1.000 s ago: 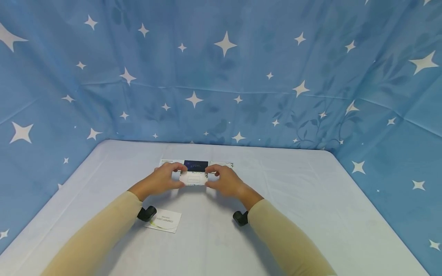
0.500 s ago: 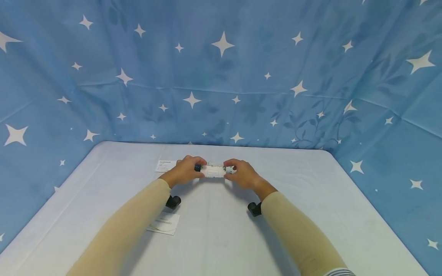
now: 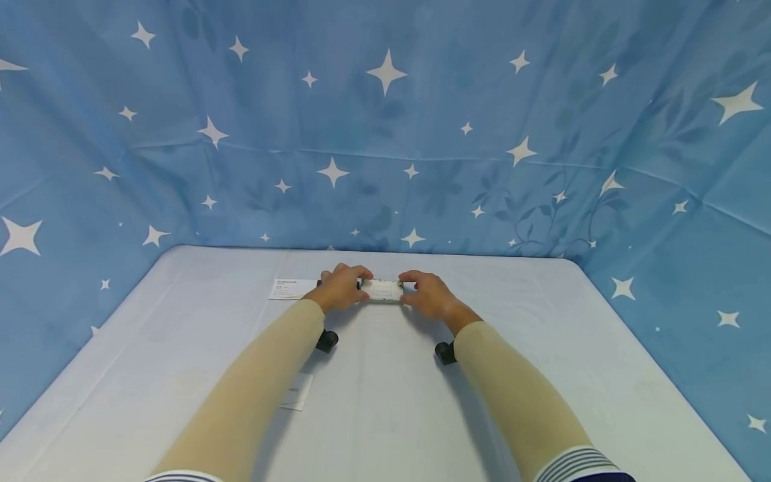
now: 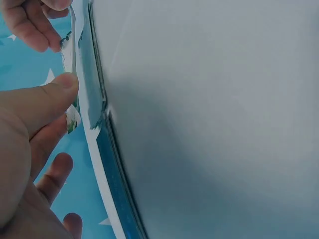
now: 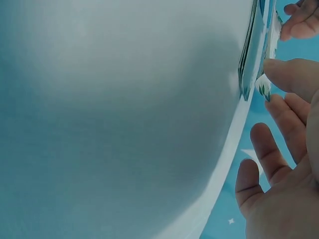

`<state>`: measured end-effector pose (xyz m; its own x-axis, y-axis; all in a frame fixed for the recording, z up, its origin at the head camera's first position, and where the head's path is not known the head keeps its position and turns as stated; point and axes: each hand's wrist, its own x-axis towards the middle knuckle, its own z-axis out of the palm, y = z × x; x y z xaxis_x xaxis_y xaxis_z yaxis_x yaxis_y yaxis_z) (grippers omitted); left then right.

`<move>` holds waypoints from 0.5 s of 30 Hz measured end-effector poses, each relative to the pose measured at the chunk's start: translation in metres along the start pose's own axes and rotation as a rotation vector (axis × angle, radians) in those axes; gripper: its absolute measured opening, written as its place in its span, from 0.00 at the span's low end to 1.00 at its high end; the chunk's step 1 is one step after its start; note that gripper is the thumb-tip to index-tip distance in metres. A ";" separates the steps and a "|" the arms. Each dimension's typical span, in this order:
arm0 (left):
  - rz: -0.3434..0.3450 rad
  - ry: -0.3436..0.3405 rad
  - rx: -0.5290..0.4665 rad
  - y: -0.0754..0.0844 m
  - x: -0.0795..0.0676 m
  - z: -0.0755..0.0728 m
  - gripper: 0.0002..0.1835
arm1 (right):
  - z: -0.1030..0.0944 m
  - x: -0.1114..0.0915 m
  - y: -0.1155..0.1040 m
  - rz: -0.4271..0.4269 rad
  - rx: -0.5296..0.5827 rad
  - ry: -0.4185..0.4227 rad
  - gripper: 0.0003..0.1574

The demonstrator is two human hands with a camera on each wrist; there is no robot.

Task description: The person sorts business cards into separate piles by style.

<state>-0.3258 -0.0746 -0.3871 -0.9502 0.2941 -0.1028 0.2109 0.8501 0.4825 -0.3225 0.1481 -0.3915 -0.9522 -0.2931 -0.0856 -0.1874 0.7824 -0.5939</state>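
A white business card [image 3: 382, 290] with a leafy printed border is held level between both hands in the head view. My left hand [image 3: 342, 289] pinches its left end between thumb and fingers; the right hand [image 3: 429, 296] pinches the right end the same way. In the left wrist view the card sits just above a thin stack of cards [image 4: 91, 74] lying on the table. Beside that stack, a dark blue stack of cards [image 4: 119, 179] lies close to the left hand, which mostly covers it in the head view.
White printed cards [image 3: 289, 288] lie left of the left hand. Nearer the front, another white card [image 3: 298, 391] is partly covered by the left sleeve. A white cloth covers the table [image 3: 542, 375], and a blue star-patterned curtain [image 3: 385, 134] rises behind it.
Both hands have carried the business card to the right and farther back, from in front of the dark blue stack to over the stack on its right. The grip is unchanged.
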 end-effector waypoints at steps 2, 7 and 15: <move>-0.002 -0.001 0.004 0.001 0.002 0.001 0.24 | 0.000 0.002 0.001 0.010 -0.006 -0.002 0.32; -0.016 -0.016 0.010 -0.001 0.004 0.005 0.25 | 0.001 0.004 0.002 -0.004 -0.048 -0.020 0.32; -0.034 -0.038 0.007 0.002 0.002 0.006 0.26 | 0.004 0.006 0.004 -0.005 -0.101 -0.035 0.32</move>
<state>-0.3254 -0.0695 -0.3910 -0.9475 0.2812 -0.1520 0.1804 0.8630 0.4720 -0.3282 0.1477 -0.3977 -0.9426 -0.3146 -0.1118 -0.2172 0.8320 -0.5105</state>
